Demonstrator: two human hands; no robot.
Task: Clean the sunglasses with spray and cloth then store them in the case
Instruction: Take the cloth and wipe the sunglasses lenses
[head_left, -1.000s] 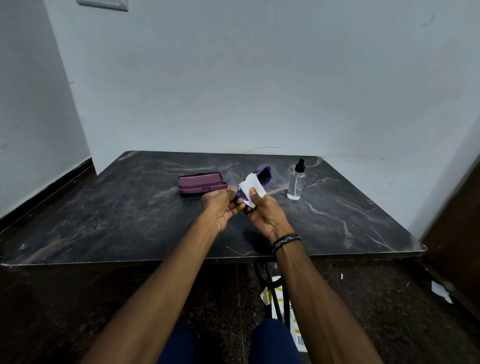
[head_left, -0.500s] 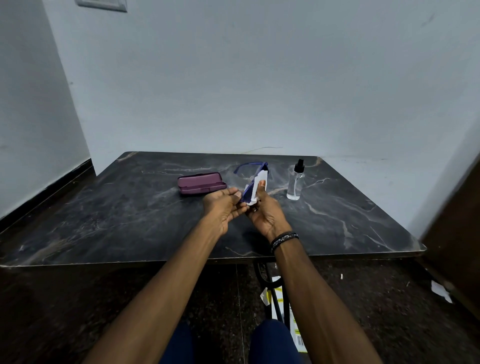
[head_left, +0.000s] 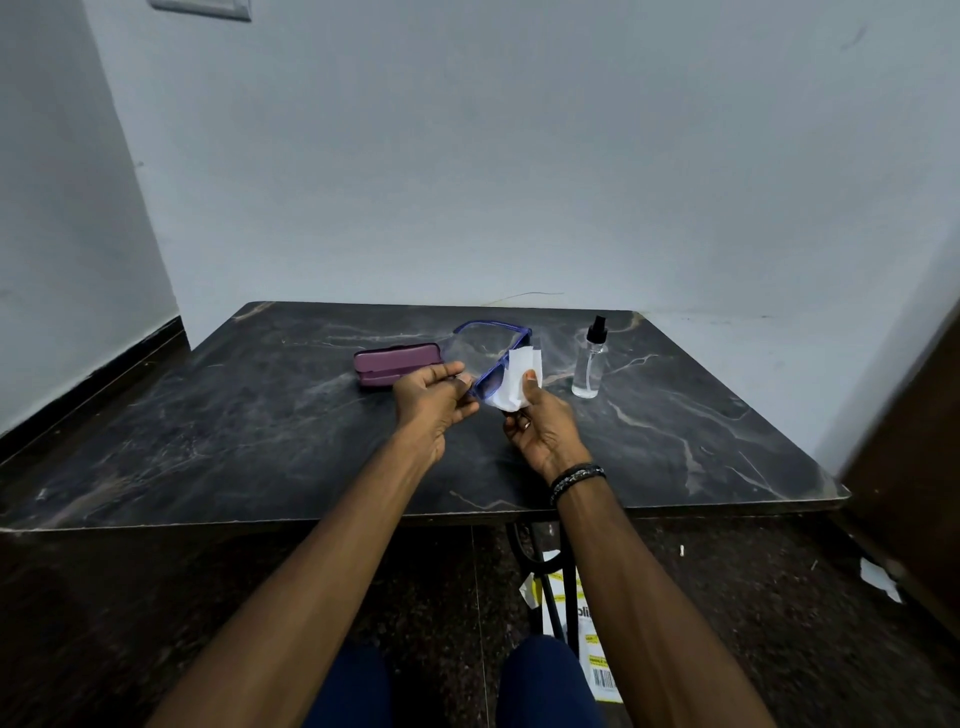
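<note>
Now sunglasses (head_left: 491, 375) unfolded, temples out; left hand (head_left: 434, 402) pinches frame, right hand (head_left: 537, 426) presses cloth (head_left: 517, 382) on lens. Case (head_left: 397, 365), spray bottle (head_left: 589, 364) toward table's (head_left: 208, 441) far edge.

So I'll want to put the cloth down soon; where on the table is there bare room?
The dark marble table is bare along its left side, left of the closed purple case, and on the right beyond the clear spray bottle. The crowded part is the far middle, from case to bottle.
</note>
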